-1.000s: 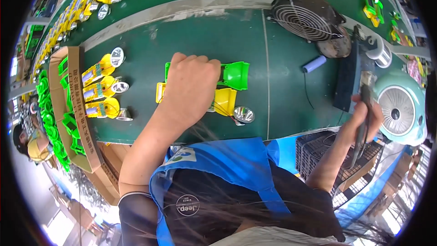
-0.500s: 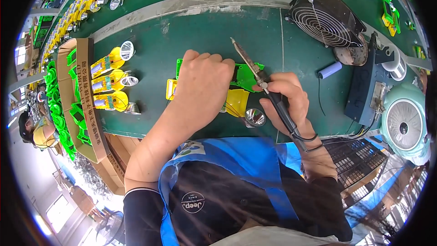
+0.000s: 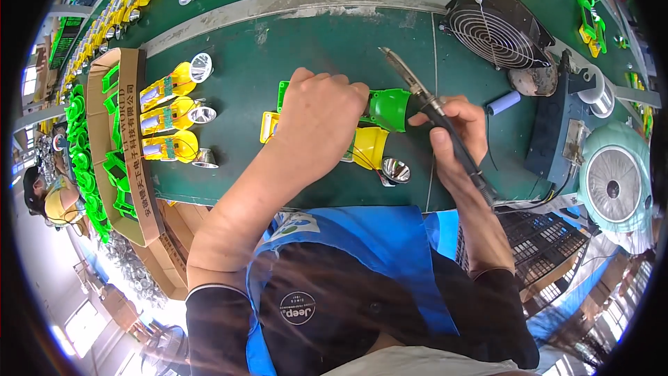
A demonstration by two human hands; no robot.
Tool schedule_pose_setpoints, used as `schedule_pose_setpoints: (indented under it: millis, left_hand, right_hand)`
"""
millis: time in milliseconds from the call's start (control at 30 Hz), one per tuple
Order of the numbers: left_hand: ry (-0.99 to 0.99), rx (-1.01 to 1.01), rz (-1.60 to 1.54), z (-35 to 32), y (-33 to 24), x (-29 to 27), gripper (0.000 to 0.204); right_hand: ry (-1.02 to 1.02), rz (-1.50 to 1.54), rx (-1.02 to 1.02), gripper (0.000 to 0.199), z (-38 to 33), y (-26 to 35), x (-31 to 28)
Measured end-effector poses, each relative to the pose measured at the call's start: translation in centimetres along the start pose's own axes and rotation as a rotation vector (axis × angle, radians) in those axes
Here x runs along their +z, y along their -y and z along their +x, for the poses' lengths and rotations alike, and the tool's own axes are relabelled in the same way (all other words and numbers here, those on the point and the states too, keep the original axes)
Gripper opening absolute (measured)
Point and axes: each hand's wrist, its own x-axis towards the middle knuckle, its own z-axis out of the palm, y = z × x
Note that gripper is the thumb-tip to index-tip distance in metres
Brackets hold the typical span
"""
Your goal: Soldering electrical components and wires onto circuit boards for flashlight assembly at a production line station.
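- Soldering iron [image 3: 433, 105]: metal-shafted, dark-handled; tip up-left, long axis diagonal; gripped by right hand [image 3: 465, 129] above table [image 3: 313, 42].
- Green housing [image 3: 390, 109]: glossy, long axis left-to-right, partly beneath left hand [image 3: 320, 117]; that hand's grip cannot be told.

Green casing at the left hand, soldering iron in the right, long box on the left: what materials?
Green casing: likely moulded plastic; uniform bright colour, smooth, slightly glossy curve.
Soldering iron: front looks metal, from its greyish sheen; dark grip could be plastic or rubber, can't tell.
Long box: probably cardboard; matte brown walls, dark print.
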Motion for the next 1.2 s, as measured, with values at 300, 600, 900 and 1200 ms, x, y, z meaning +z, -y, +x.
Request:
schedule_pose_setpoints:
  millis: [300,600,900,1200]
  left_hand:
    - [-0.219,-0.269,0.121,-6.9,3.2,-4.3,0.029]
    - [-0.400,-0.495,-0.845,-14.5,3.4,-0.5,0.015]
    - [-0.195,0.289,-0.567,-7.7,5.0,-3.0,0.028]
    - [-0.192,0.275,-0.307,-5.7,2.9,-0.6,0.020]
  right_hand:
    - [-0.106,-0.127,0.119,0.037,-1.0,1.4,-1.3]
    - [-0.199,-0.008,0.136,0.036,-0.6,0.7,0.4]
    - [-0.154,0.161,0.323,0.031,-2.1,3.1,-1.3]
    - [0.097,0.185,0.638,0.022,1.3,3.4,-1.8]
